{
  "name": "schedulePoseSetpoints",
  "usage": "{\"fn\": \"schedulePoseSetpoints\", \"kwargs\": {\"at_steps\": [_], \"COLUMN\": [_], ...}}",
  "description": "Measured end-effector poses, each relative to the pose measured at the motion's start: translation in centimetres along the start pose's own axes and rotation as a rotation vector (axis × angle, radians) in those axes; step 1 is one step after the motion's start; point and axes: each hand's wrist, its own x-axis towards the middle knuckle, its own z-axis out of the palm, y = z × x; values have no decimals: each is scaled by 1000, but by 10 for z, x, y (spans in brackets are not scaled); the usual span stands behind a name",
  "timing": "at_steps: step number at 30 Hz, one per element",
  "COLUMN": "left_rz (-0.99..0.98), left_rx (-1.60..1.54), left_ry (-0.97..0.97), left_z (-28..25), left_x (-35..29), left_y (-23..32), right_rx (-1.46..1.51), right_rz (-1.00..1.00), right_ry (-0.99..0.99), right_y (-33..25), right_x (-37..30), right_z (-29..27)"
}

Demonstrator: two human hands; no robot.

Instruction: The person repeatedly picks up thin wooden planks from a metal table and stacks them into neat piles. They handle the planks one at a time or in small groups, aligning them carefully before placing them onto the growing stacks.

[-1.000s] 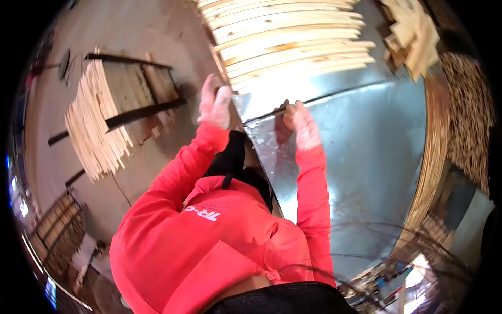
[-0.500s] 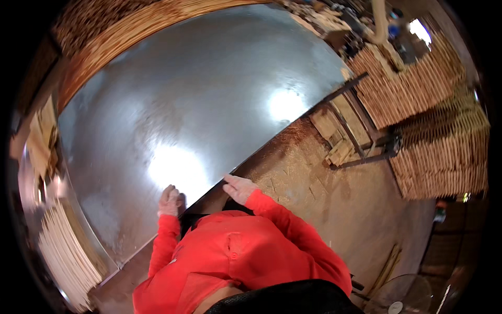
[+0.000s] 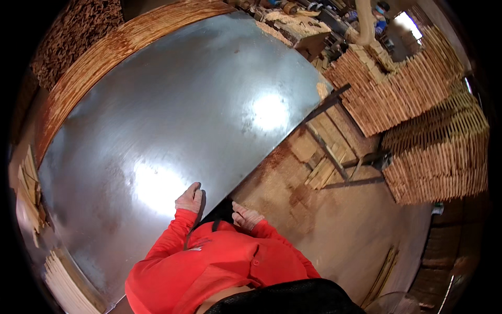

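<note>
A broad grey metal-topped table [image 3: 172, 110] fills the left and middle of the view, with bright glare patches on it. My left hand [image 3: 190, 199] is over its near edge, the fingers loosely curled together and nothing visible in them. Whether it rests on the metal or hovers just above, I cannot tell. My right hand [image 3: 246, 215] is just off that edge, close to my body. Its fingers are partly stretched and apart, with nothing seen in them. Both arms are in red sleeves.
Stacked wooden slats [image 3: 387, 89] rise at the far right, another slat stack [image 3: 434, 167] beside them. A dark metal frame [image 3: 334, 162] stands by the table over loose boards. Pale boards [image 3: 68, 282] stand at near left. A long wooden band [image 3: 104, 57] borders the far edge. Another person [image 3: 380, 18] is far off.
My left hand has moved right, coming in further over the table edge. My right hand has dropped nearer my body, away from the table. The view has shifted a little.
</note>
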Motion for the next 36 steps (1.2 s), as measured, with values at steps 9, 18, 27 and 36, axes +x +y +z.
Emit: {"fn": "schedulePoseSetpoints", "kwargs": {"at_steps": [9, 18, 27, 36], "left_rz": [43, -113, -378, -411], "left_rx": [31, -129, -750, -660], "left_ry": [118, 172, 406, 502], "left_z": [55, 67, 70, 106], "left_x": [119, 157, 232, 301], "left_y": [71, 100, 125, 224], "right_rx": [59, -464, -756, -1325], "right_rz": [-335, -367, -643, -700], "right_ry": [285, 75, 331, 688], "right_y": [66, 43, -1, -148], "right_x": [100, 197, 442, 688], "right_z": [-137, -270, -467, -605]}}
